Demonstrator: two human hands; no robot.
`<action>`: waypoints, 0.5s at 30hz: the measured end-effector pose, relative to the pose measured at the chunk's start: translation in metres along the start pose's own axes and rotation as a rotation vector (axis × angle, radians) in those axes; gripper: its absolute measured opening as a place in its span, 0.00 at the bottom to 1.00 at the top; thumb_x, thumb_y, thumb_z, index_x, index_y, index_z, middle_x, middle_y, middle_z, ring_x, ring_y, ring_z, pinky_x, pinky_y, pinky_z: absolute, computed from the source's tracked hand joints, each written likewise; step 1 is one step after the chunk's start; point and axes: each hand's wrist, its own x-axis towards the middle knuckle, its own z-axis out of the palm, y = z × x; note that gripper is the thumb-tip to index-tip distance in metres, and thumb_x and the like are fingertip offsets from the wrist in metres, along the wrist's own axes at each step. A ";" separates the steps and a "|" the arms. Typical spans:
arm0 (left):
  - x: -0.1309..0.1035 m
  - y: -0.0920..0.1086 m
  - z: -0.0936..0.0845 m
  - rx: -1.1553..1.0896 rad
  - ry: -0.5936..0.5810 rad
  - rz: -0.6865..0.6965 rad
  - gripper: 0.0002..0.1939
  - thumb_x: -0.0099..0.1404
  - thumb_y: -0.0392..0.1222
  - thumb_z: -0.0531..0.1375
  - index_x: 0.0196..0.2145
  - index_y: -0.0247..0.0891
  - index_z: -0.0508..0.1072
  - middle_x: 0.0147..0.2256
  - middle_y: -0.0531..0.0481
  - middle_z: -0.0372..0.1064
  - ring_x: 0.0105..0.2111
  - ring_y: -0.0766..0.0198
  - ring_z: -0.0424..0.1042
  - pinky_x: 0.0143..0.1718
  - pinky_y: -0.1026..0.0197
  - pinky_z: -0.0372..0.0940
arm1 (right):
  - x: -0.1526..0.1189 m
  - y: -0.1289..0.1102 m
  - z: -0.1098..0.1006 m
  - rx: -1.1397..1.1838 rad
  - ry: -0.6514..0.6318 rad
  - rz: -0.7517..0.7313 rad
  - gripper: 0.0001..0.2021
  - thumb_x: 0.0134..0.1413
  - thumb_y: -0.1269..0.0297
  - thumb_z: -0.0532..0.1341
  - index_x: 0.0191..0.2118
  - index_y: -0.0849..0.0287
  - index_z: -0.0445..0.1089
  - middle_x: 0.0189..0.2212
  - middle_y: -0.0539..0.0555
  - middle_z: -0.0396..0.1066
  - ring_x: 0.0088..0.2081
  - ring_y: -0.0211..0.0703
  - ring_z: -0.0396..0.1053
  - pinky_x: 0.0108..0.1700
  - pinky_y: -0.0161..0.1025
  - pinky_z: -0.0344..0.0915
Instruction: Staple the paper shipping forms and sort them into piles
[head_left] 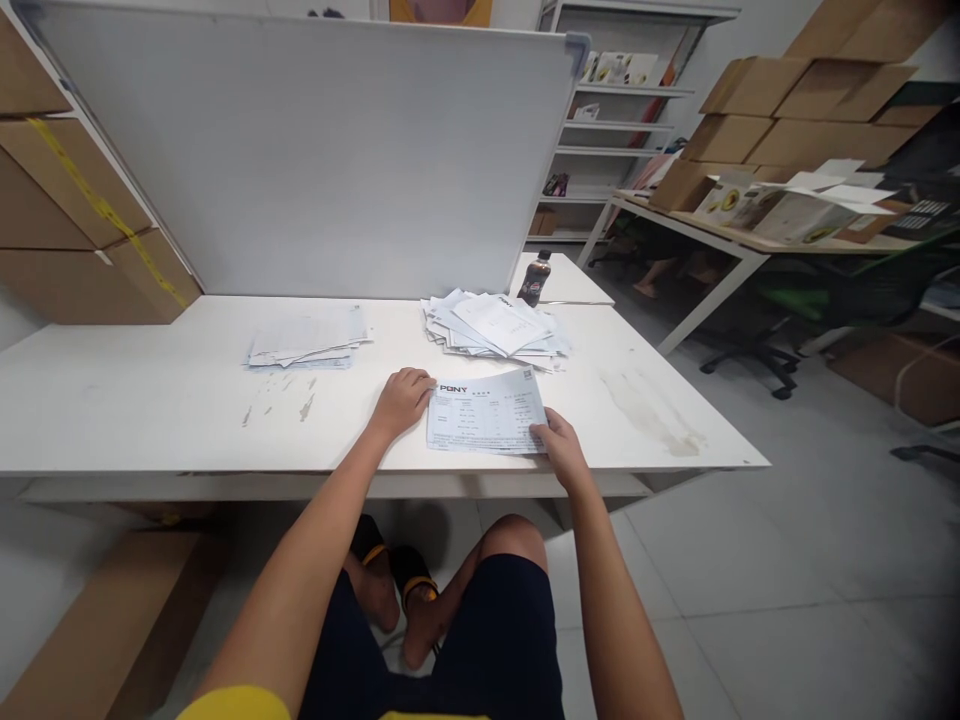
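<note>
A small stack of pale blue printed sheets [487, 412], the top one headed "PONY", lies at the table's front edge between my hands. My right hand [562, 445] pinches its right edge, thumb on top and fingers underneath. At the upper left edge is my left hand [405, 402], its fingers curled and closed against the paper; its thumb is hidden. Behind the sheets sits a larger, untidy pile of papers [495, 325]. Farther left lies a lower, loosely fanned pile of papers [307, 338].
A dark-capped drink bottle [535, 278] stands behind the large pile. Along the back of the white table [150, 400] rises a whiteboard panel [322, 160]. Cardboard boxes [97, 220] are stacked at the left, with more boxes [810, 110] on another table at the right.
</note>
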 end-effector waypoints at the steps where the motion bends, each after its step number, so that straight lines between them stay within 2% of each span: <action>1: 0.000 0.000 0.001 -0.005 0.003 -0.001 0.12 0.68 0.37 0.52 0.46 0.39 0.73 0.45 0.44 0.71 0.48 0.56 0.66 0.45 0.54 0.60 | 0.000 0.000 0.000 0.002 0.003 0.000 0.20 0.40 0.59 0.59 0.42 0.59 0.71 0.37 0.53 0.75 0.39 0.48 0.70 0.40 0.40 0.65; 9: 0.004 -0.004 0.010 -0.063 -0.077 -0.031 0.12 0.69 0.39 0.51 0.41 0.38 0.75 0.40 0.45 0.71 0.45 0.55 0.64 0.43 0.52 0.59 | 0.001 0.001 -0.004 -0.054 0.047 0.069 0.21 0.38 0.59 0.58 0.43 0.58 0.70 0.33 0.51 0.74 0.32 0.45 0.67 0.31 0.36 0.62; 13: 0.001 0.000 0.005 -0.004 -0.123 -0.038 0.11 0.67 0.38 0.53 0.43 0.40 0.75 0.42 0.45 0.70 0.46 0.54 0.64 0.44 0.51 0.59 | 0.002 0.001 0.000 -0.058 0.038 0.017 0.17 0.37 0.60 0.57 0.37 0.59 0.70 0.28 0.50 0.72 0.29 0.43 0.65 0.29 0.36 0.60; 15: -0.002 0.002 0.001 0.042 -0.110 -0.032 0.12 0.66 0.39 0.54 0.45 0.41 0.74 0.44 0.44 0.70 0.47 0.53 0.64 0.46 0.51 0.59 | 0.002 0.000 0.004 -0.047 0.016 0.007 0.17 0.36 0.60 0.56 0.35 0.59 0.70 0.26 0.50 0.71 0.28 0.43 0.65 0.28 0.36 0.59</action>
